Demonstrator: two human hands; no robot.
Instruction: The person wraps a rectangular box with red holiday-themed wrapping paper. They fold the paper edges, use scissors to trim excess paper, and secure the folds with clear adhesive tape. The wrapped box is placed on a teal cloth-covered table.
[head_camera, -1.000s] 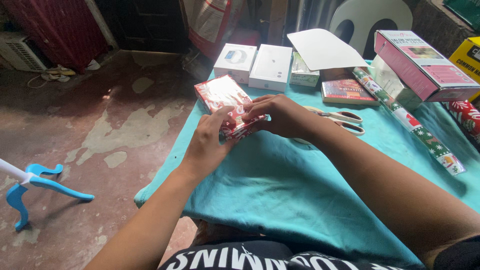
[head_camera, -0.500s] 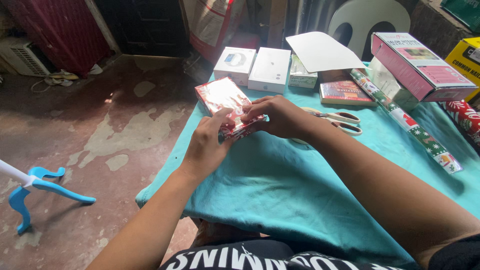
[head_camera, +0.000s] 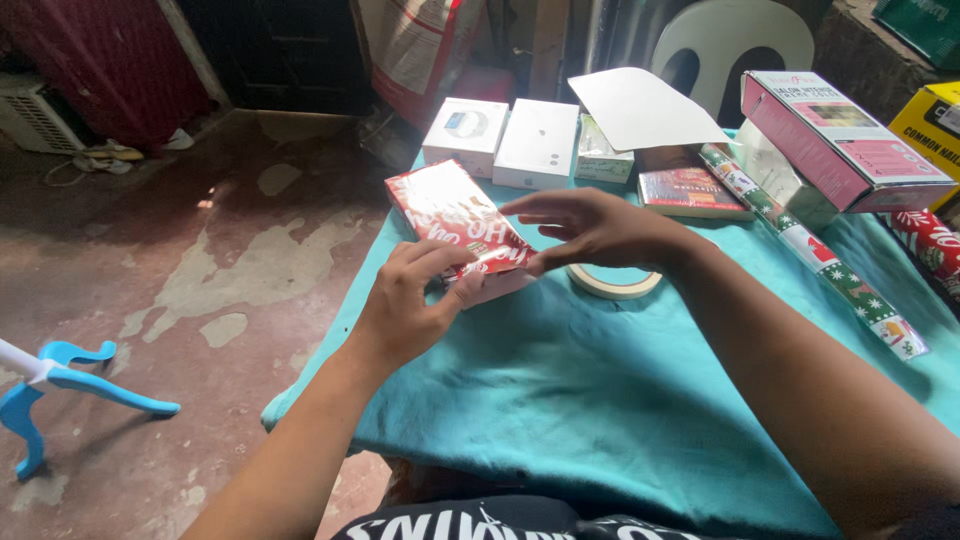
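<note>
On the table (head_camera: 600, 400) the parcel (head_camera: 455, 215) lies at 11 o'clock, tape (head_camera: 612, 283) beside it, boxes (head_camera: 538, 142) at 12, wrap roll (head_camera: 815, 250) at 2.

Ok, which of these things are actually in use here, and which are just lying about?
In use:
- left hand and right hand on the red wrapped box
- tape roll beside it

Lying about:
- two white boxes
- wrapping paper roll
- pink box
- white sheet
- book

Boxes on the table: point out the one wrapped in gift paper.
The red, shiny-wrapped box under both hands, at the table's left edge. The others behind it show bare white or pink cardboard.
</note>
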